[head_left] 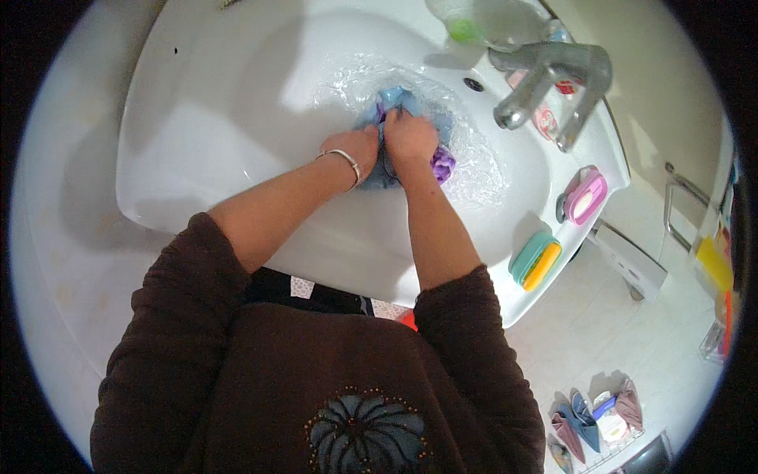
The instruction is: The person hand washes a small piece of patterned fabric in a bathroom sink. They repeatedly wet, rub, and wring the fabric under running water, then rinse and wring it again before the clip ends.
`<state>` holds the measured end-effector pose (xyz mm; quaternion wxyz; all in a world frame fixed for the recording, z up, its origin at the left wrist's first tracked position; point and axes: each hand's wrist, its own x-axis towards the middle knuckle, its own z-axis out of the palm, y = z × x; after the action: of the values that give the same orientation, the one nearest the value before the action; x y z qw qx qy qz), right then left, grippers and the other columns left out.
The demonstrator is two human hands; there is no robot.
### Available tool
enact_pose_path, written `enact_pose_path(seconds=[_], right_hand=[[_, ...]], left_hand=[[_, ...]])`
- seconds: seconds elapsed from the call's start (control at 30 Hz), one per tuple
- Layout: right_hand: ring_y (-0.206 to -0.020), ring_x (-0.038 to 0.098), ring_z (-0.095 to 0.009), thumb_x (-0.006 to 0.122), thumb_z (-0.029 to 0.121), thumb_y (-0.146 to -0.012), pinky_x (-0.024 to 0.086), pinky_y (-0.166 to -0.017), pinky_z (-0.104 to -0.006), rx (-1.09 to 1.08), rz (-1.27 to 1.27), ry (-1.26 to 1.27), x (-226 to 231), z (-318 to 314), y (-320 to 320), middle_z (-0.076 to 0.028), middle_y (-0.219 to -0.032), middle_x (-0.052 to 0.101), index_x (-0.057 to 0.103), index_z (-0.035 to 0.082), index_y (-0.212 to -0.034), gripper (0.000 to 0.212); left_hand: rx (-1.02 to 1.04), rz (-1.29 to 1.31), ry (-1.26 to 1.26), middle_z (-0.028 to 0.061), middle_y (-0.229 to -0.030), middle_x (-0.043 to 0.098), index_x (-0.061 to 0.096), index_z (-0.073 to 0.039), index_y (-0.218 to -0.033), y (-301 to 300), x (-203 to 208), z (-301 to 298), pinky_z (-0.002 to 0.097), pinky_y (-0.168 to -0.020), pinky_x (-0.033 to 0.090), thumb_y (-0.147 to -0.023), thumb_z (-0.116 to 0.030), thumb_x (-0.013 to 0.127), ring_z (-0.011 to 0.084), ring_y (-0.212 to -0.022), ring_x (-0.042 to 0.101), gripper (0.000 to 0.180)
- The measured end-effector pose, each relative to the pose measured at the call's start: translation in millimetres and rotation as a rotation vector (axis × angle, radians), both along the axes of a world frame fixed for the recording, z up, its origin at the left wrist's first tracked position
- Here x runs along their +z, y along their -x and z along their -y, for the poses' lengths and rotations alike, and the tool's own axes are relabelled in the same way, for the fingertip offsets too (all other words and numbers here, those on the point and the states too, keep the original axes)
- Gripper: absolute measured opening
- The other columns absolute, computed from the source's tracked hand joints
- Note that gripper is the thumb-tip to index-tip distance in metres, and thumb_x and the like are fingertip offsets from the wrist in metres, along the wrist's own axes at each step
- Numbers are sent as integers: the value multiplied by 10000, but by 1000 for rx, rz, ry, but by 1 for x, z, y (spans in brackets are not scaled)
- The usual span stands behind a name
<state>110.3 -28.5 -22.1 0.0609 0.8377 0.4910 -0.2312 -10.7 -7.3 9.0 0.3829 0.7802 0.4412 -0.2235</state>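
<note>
Low in the water of a white washbasin [197,118], my left hand [352,150] and my right hand [410,140] are side by side, both closed on a wet blue cloth [397,98]. The cloth is bunched between and around them. A ruffled purple part [444,163] shows beside my right wrist; whether it belongs to the cloth I cannot tell. Rippling water surrounds the fabric. My fingertips are mostly hidden in its folds. A light bracelet [345,163] circles my left wrist.
A chrome faucet [553,75] reaches over the basin from the right. On the right rim stand a pink soap dish [594,192] and a green soap dish [525,257] with a yellow bar [543,266]. A wire rack [616,454] with shoes or slippers is at lower right.
</note>
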Motion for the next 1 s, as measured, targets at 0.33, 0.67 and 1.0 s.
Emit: enact_pose_path(seconds=[0.33,0.67,1.0], right_hand=[[-995,504,-327,726,419,-705,428,-834,-444,-43,-8,-467,19,55,-83,-144,-1050,539,627,111,-971,419],[-964,519,-350,640,147,-787,424,-817,-441,251,-604,-502,67,106,12,-144,-984,567,549,48,-797,134],[-791,593,-350,497,306,-862,485,-682,-483,-98,-87,-302,-7,37,6,-168,-849,604,599,53,-794,281]], left_hand=[[-361,103,-445,141,-1368,391,45,-331,-1454,31,30,5,449,-873,472,-852,-105,508,382,-1157,490,793],[-364,242,-59,146,-1161,560,450,-101,-1173,14,-5,-16,429,-805,488,-817,-60,513,326,-1002,590,364],[-76,31,-66,179,-985,637,528,-20,-994,-12,-13,-7,448,-754,506,-864,-166,465,339,-909,631,205]])
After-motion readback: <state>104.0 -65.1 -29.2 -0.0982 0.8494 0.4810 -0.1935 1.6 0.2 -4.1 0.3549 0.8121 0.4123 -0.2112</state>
